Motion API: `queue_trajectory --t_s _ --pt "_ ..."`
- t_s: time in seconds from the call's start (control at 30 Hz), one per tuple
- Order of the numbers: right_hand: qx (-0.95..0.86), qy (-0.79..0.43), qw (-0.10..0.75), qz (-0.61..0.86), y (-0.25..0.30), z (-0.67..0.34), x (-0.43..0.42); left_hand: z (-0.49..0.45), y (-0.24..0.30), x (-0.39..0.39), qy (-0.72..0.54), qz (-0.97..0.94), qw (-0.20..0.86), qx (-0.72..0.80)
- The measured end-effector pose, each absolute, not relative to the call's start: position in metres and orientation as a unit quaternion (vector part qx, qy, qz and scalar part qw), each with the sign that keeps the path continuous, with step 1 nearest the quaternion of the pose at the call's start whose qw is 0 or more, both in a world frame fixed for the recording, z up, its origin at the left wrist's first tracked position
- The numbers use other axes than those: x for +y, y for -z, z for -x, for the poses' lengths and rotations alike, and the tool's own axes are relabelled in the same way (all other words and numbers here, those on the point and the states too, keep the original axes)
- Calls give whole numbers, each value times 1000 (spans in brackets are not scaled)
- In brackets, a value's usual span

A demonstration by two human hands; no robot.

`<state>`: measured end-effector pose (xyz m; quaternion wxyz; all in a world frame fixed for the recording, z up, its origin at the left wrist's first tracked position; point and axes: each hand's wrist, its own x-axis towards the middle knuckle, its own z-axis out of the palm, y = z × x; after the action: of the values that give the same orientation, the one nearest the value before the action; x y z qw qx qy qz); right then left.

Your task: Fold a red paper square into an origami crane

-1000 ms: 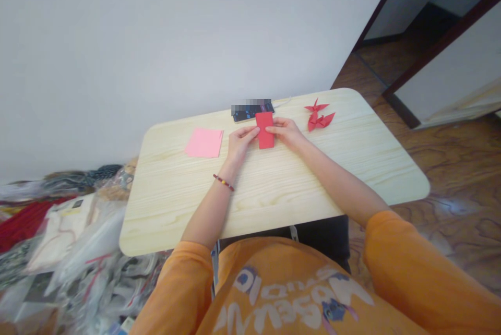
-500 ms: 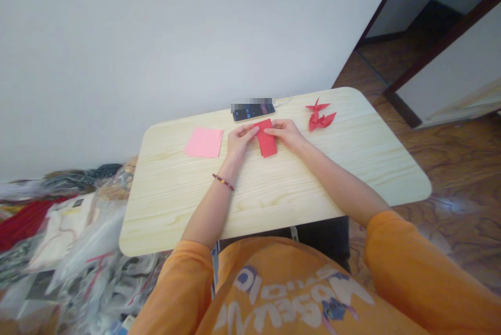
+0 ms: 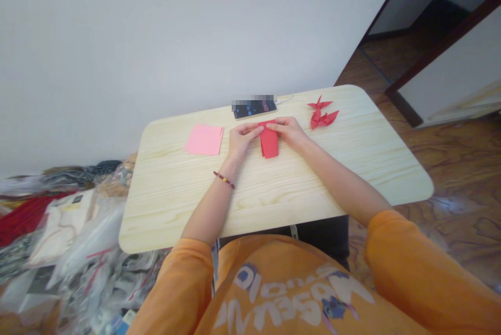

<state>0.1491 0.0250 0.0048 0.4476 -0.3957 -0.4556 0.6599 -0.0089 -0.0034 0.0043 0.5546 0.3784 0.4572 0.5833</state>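
Observation:
A folded sheet of red origami paper (image 3: 269, 143), now a narrow upright rectangle, is held between both hands above the middle of the table. My left hand (image 3: 242, 141) pinches its upper left edge, thumb in front. From the other side my right hand (image 3: 290, 132) grips the upper right part, its thumb near the left thumb. The lower end of the paper hangs free, with its layers slightly apart. Fingers behind the paper are hidden.
On the pale wooden table (image 3: 168, 210), a stack of pink paper squares (image 3: 204, 140) lies to the left. A phone (image 3: 255, 108) with a cable rests at the back edge. Red folded paper cranes (image 3: 323, 116) sit at the right. Plastic-wrapped goods (image 3: 94, 241) pile up left of the table.
My thumbs have come closer together along the paper's top. The paper's upper edge has folded or tilted slightly, and its lower layers show a little more apart.

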Motion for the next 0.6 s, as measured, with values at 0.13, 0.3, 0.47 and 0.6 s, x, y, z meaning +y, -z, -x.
queue_trajectory --t_s 0.13,0.3,0.47,0.6 --pt "-464 -661 439 394 -4 -150 26 10 -2 -2 -580 -373 571 445" --pt "-465 -663 437 391 -4 -151 27 10 -3 -2 -578 -365 582 441" --pt "-462 -658 443 396 -6 -150 26 10 -4 -3 -578 -362 583 441" --pt "-461 -658 445 396 -5 -149 26 10 -5 -3 -580 -359 582 443"
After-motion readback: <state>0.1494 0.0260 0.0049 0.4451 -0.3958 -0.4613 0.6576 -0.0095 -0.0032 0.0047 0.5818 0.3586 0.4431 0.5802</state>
